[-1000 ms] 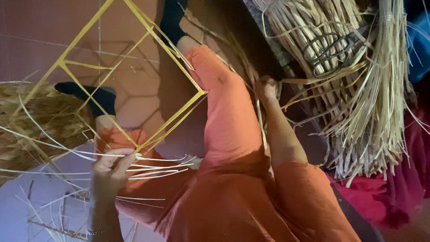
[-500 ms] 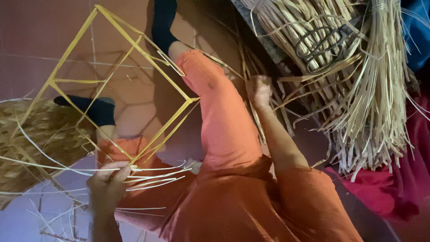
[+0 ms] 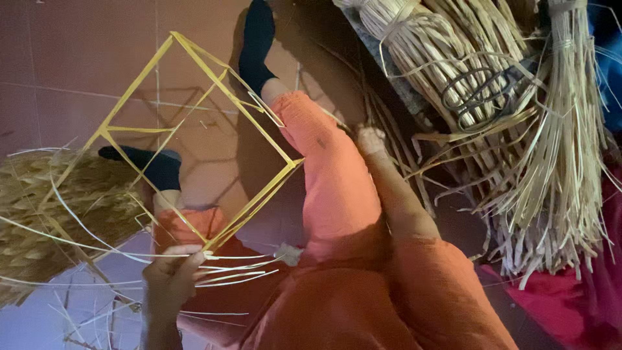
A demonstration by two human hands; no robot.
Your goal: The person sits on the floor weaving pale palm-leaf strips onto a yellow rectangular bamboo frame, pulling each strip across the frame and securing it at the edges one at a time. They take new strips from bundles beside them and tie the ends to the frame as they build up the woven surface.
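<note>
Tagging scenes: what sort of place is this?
Likely a home floor used for straw or cane craft: bundles of strips, a strip frame on a tiled floor, and a woven piece.

From my feed the scene is dim and warm, with light falling from above and casting a dark shadow of the yellow bamboo-strip frame [image 3: 194, 136] onto the reddish tiled floor [image 3: 78, 58]. The orange trousers [image 3: 337, 188] look oversaturated. The bundles of pale straw strips [image 3: 518, 129] at the right edge are soft, and the top right corner sinks into darkness.
</note>
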